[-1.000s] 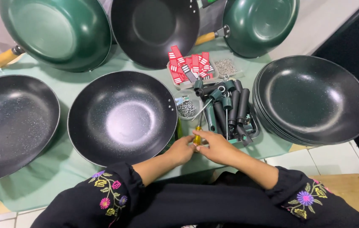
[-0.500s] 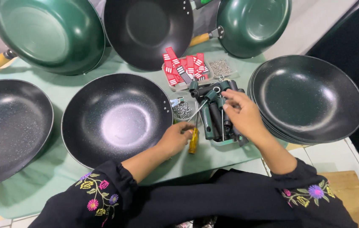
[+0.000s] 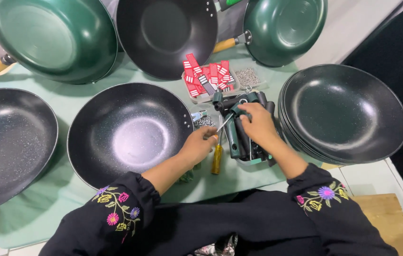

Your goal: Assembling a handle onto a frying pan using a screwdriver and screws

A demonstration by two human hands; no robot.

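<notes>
Reaching into the tray of dark green handles at three o'clock of the nearest pan, the right hand is closed on one handle; the left hand seems clamped on the screwdriver, which should be kept steady.

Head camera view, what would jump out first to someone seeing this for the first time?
Dark woks ring the scene: one wok sits on the green cloth just ahead of the left hand, and a stack of woks lies at right. In the middle, the right hand rests on a tray of dark green handles, with a yellow-handled screwdriver between the hands.
</notes>
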